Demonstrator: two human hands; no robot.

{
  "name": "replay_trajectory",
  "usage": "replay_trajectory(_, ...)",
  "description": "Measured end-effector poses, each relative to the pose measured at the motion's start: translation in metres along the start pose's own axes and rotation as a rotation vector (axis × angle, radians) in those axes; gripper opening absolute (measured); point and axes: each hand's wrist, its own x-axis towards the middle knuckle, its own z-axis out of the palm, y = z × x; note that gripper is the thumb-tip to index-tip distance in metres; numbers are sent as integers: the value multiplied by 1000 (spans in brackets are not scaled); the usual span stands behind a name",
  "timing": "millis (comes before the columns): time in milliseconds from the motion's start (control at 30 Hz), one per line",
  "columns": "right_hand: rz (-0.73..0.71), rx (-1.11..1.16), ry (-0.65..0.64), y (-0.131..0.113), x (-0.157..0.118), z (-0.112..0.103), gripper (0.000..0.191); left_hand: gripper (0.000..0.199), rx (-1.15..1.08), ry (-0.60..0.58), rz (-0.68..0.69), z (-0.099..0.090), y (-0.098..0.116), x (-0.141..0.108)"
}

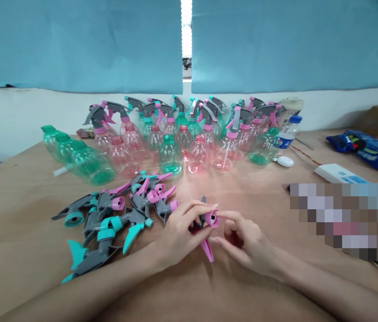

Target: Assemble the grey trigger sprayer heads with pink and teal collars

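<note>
Low pass on L is blocked by pile of sprayer heads [116, 222], close to L hand [184, 230]. Fwd path is closed off by bottle row [170, 156], w/ narrow gaps btwn bottles. Far L is obstructed by green bottles [90, 165]. Widest open lane is left on table [256, 188], fwd of R hand [247, 246], btwn bottle row & pixelated patch [346, 219]. R side is crowded w/ white box [339, 173] + blue pack [373, 150]. Gap btwn hands is partly taken by held sprayer head [213, 218], pink lever jutting nearward.
</note>
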Motion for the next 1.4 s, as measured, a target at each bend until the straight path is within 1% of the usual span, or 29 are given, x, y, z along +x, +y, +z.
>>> replay_trajectory(167,53,95,-41,2,-2,0,44,24,11,-17,-2,0,1,1)
replay_trajectory(267,80,149,-62,3,-3,2,43,24,13,-19,19,1,0,2)
replay_trajectory(333,62,148,-85,4,-2,3,42,21,22,-19,36,2,-1,1)
replay_trajectory(433,-12,26,-102,6,1,2,35,17,33,-21,46,3,-3,0)
replay_trajectory(533,-133,-187,-65,11,10,-6,18,17,35,-31,32,4,-5,0)
replay_trajectory(567,-181,-251,-62,12,14,-9,16,19,32,-35,20,4,-5,0)
replay_trajectory(633,-266,-340,-66,16,21,-13,17,22,22,-44,-18,3,-6,0)
replay_trajectory(700,-309,-396,-73,19,25,-15,20,26,7,-55,-50,3,-6,1)
replay_trajectory(867,-331,-472,-54,23,24,-12,22,30,-21,-87,-83,3,-8,2)
replay_trajectory(1133,-346,-485,-7,26,24,-10,24,26,-61,-95,-129,3,-6,6)
replay_trajectory(1300,-338,-513,-20,30,21,-7,26,26,-68,-109,-128,3,-7,6)
replay_trajectory(1400,-364,-553,-9,30,21,-7,29,27,-62,-127,-134,3,-7,7)
